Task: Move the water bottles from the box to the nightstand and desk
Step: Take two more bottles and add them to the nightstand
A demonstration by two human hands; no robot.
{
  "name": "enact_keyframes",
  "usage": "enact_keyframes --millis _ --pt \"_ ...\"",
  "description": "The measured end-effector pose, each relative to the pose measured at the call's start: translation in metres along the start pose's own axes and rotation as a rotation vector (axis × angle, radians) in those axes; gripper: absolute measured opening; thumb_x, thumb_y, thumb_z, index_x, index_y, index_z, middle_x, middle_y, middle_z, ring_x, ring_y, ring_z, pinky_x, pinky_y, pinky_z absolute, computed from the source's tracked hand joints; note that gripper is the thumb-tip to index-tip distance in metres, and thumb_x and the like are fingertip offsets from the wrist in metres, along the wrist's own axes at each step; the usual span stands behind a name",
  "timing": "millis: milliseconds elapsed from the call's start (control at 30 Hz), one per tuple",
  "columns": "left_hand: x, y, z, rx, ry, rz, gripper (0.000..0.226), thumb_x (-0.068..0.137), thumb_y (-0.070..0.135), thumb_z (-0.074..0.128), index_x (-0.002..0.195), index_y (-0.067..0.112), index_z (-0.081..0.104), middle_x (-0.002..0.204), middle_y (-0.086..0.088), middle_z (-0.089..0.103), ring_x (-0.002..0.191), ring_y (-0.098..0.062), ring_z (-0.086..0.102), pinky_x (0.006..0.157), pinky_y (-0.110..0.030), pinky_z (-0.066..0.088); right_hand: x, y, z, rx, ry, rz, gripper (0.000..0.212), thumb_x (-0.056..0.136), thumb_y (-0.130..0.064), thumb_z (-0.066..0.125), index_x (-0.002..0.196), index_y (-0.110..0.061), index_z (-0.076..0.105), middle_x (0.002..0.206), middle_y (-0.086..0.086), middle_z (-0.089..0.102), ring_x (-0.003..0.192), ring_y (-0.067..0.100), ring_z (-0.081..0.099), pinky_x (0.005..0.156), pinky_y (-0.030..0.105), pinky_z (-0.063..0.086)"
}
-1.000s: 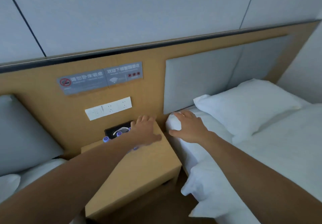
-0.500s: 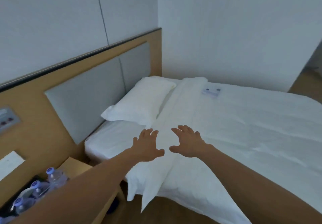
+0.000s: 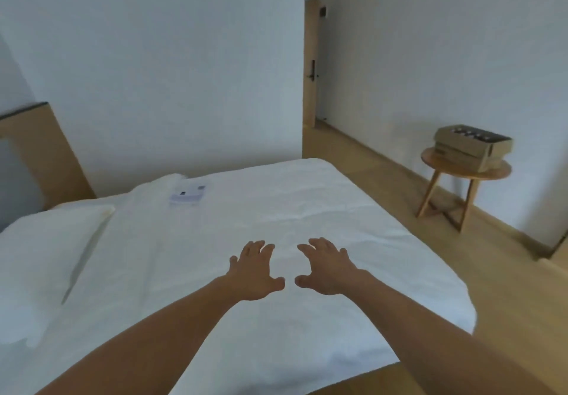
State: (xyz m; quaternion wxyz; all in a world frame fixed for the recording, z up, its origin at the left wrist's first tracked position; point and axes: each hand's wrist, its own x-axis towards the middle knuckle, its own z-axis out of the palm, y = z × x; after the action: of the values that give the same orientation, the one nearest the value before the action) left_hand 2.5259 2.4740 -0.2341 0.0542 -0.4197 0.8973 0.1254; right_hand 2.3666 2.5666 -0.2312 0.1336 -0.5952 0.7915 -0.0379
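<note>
Here, the left hand (image 3: 256,271) and right hand (image 3: 329,268) are held side by side over the white bed (image 3: 307,210). Both are palm down with fingers spread and slightly bent, holding nothing.

From the hands:
- **9 o'clock:** a pillow (image 3: 52,241).
- **10 o'clock:** a small leaflet (image 3: 189,193) lying on the cover.
- **2 o'clock, well apart:** the cardboard box (image 3: 461,148) on a round wooden stool (image 3: 461,174) by the wall. Its contents are too small to tell.
- **12 o'clock, farthest:** a door (image 3: 311,65).

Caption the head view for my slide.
Empty, open left hand and right hand above the white bed; cardboard box on the round stool beyond.
</note>
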Motion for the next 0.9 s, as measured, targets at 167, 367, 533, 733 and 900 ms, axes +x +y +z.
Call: enact_keyframes --millis 167,367,533,733,900 --pt "0.061 0.104 0.013 0.06 -0.07 0.193 0.088 0.094 0.056 0.054 0.161 0.021 0.007 0.169 -0.003 0.001 0.156 -0.023 -0.004 0.123 -0.051 0.014 -0.03 0.109 -0.011 0.052 0.019 0.215 0.081 0.091 -0.053 0.056 0.156 -0.027 0.016 0.165 0.002 0.007 0.152 0.022 0.0 0.119 0.053 0.012" --pt "0.132 0.212 0.04 0.106 -0.164 0.399 0.09 0.093 0.054 0.055 0.161 0.021 0.007 0.169 -0.003 -0.001 0.156 -0.024 -0.005 0.123 -0.053 0.013 -0.051 0.219 -0.015 0.115 0.029 0.446 0.08 0.09 -0.053 0.056 0.156 -0.028 0.017 0.165 0.002 0.006 0.152 0.022 0.0 0.119 0.054 0.011" --pt "0.203 0.294 0.051 0.093 -0.203 0.549 0.089 0.093 0.055 0.055 0.16 0.021 0.007 0.169 -0.002 -0.001 0.156 -0.024 -0.005 0.123 -0.054 0.014 -0.041 0.301 -0.029 0.101 0.032 0.607 0.08 0.089 -0.054 0.056 0.155 -0.028 0.019 0.164 0.003 0.009 0.151 0.023 0.006 0.117 0.055 0.015" --pt "0.281 0.379 0.043 0.088 -0.207 0.689 0.09 0.091 0.053 0.058 0.16 0.02 0.011 0.169 -0.003 0.002 0.156 -0.025 -0.001 0.122 -0.053 0.015 -0.029 0.373 -0.049 0.125 0.067 0.749 0.077 0.088 -0.052 0.057 0.154 -0.029 0.023 0.162 0.002 0.015 0.15 0.024 0.01 0.115 0.052 0.019" --pt "0.309 0.45 0.053 0.131 -0.277 0.815 0.088 0.092 0.051 0.058 0.16 0.018 0.012 0.169 -0.003 0.002 0.155 -0.026 0.002 0.122 -0.052 0.015 -0.045 0.434 -0.054 0.164 0.084 0.879 0.079 0.088 -0.051 0.058 0.154 -0.03 0.022 0.163 0.0 0.013 0.15 0.022 0.01 0.116 0.052 0.019"
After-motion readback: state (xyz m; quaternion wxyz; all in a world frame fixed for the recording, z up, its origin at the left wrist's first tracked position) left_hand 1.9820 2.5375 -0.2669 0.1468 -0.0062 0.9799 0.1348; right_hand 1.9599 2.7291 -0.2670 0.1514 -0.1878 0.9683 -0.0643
